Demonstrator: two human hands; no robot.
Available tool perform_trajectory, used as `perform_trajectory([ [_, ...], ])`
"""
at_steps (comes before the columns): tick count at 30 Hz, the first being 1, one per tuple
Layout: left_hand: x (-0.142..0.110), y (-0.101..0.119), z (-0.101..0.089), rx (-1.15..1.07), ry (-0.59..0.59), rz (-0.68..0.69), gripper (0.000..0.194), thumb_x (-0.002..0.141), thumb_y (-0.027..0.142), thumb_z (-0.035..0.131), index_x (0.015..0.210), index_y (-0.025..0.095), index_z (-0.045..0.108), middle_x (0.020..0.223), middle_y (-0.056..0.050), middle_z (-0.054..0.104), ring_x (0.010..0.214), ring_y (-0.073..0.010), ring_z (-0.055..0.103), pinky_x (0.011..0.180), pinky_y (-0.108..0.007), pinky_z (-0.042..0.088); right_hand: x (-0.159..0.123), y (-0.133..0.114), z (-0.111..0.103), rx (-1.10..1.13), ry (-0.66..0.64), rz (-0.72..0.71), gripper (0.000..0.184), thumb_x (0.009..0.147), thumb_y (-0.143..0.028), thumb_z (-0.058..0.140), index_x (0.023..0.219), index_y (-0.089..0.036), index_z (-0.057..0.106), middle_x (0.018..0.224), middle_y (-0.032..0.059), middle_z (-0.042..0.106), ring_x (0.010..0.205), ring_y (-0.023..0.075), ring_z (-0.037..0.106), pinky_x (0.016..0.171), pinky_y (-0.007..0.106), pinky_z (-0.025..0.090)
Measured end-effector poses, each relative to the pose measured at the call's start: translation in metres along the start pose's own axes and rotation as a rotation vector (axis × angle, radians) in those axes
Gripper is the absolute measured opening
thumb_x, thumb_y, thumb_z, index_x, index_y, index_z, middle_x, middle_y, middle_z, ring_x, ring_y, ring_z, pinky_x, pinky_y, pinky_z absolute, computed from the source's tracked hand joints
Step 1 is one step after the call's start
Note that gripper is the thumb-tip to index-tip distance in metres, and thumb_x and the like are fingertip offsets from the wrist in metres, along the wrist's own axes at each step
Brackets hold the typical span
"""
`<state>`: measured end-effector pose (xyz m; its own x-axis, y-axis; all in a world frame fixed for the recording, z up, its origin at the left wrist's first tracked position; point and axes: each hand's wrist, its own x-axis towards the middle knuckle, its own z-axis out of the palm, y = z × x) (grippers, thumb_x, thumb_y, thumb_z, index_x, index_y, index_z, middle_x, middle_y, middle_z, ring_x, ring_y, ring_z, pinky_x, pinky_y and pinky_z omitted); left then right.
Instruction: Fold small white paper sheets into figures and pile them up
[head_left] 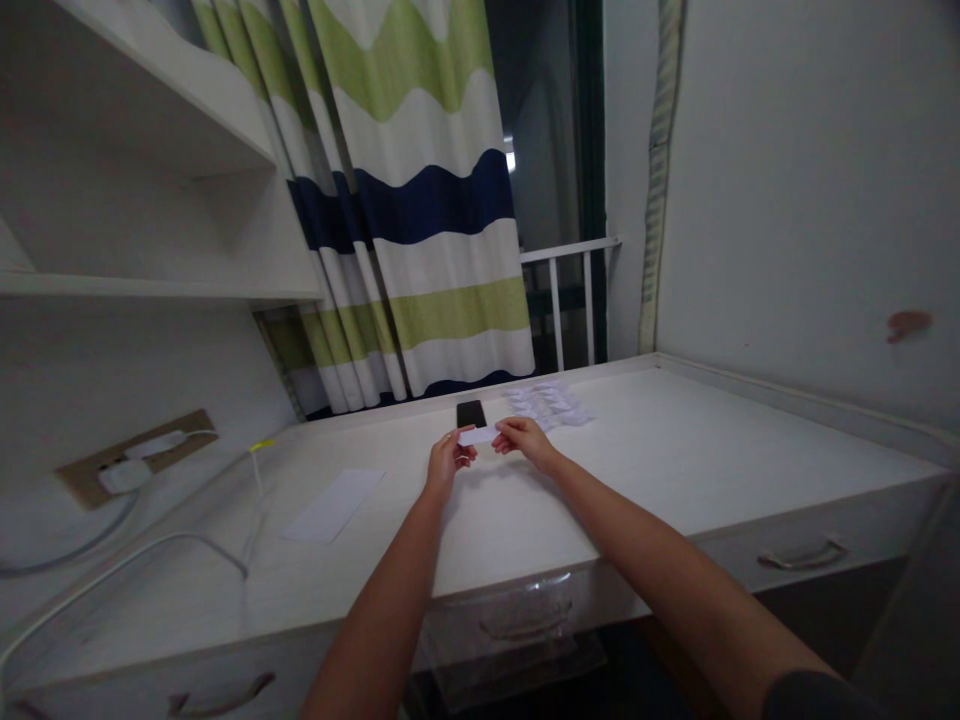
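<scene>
Between my two hands, just above the white desk, is a small white strip of paper (478, 436). My left hand (448, 458) pinches its left end, and my right hand (523, 443) grips the right end between thumb and fingers. Right behind the strip lies a black phone (471, 414). Several folded white paper pieces (551, 403) sit close together beyond my right hand. To the left of my left hand, a flat white sheet of paper (335, 505) rests on the desk.
The white desk (750, 440) has drawers with metal handles (802, 556) along its front. White cables (187, 538) run over its left side from a wall socket (124, 465). A striped curtain (442, 200) hangs behind, and shelves (150, 290) jut out at upper left.
</scene>
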<state>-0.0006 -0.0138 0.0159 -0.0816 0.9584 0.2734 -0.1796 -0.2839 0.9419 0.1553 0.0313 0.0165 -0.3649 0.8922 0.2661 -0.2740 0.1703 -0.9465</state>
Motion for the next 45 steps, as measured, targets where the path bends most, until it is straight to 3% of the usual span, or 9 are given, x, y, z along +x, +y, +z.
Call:
perform_trajectory([
  [5,-0.0014,0.0026,0.0015,-0.033,-0.017,-0.084,0.049,0.072,0.05,0.045,0.099,0.011,0.059,0.058,-0.004,0.06,0.053,-0.0114,0.054,0.046,-0.02,0.037,0.0013,0.0013,-0.0019,-0.008,0.025,-0.024,0.02,0.069,-0.033,0.06,0.068,-0.014,0.055,0.053,0.0014,0.061,0.045,0.0095,0.056,0.045,0.02,0.044],
  [10,-0.0012,0.0042,0.0033,-0.027,-0.061,-0.197,0.048,0.076,0.051,0.04,0.098,0.014,0.06,0.077,-0.011,0.065,0.07,-0.0174,0.061,0.053,-0.023,0.043,0.0042,0.0039,-0.0055,-0.042,0.071,-0.091,0.025,0.065,-0.039,0.061,0.071,-0.015,0.056,0.056,0.0003,0.06,0.049,0.0091,0.056,0.047,0.02,0.043],
  [15,-0.002,0.0,0.0035,0.025,-0.111,-0.192,0.037,0.07,0.044,0.054,0.086,0.013,0.063,0.096,-0.013,0.063,0.078,-0.0202,0.061,0.056,-0.025,0.045,0.0038,0.0037,-0.0053,-0.126,0.078,-0.156,0.03,0.062,-0.044,0.06,0.074,-0.015,0.059,0.058,-0.0009,0.058,0.052,0.0083,0.054,0.045,0.018,0.039],
  [23,-0.0064,-0.0019,0.0061,0.076,-0.142,-0.187,0.026,0.057,0.03,0.07,0.072,0.013,0.057,0.074,-0.007,0.063,0.065,-0.0154,0.06,0.057,-0.026,0.045,0.0004,0.0032,-0.0015,-0.222,-0.021,-0.176,0.028,0.066,-0.042,0.057,0.077,-0.016,0.06,0.06,-0.0014,0.057,0.054,0.0085,0.053,0.048,0.019,0.04],
  [35,-0.0038,-0.0043,0.0043,0.012,-0.118,-0.143,0.032,0.053,0.027,0.073,0.076,0.014,0.054,0.077,-0.007,0.063,0.07,-0.0178,0.061,0.062,-0.032,0.048,-0.0037,0.003,0.0002,-0.234,-0.109,-0.065,0.03,0.059,-0.028,0.066,0.087,-0.016,0.06,0.071,0.0018,0.061,0.06,0.0107,0.057,0.048,0.02,0.043],
  [45,-0.0037,-0.0051,0.0066,0.032,-0.096,-0.114,0.03,0.051,0.023,0.074,0.071,0.013,0.055,0.075,-0.005,0.061,0.071,-0.016,0.059,0.065,-0.035,0.051,-0.0036,0.002,0.0009,-0.241,-0.113,-0.102,0.028,0.054,-0.022,0.067,0.08,-0.014,0.06,0.075,0.0018,0.06,0.058,0.0084,0.053,0.048,0.019,0.042],
])
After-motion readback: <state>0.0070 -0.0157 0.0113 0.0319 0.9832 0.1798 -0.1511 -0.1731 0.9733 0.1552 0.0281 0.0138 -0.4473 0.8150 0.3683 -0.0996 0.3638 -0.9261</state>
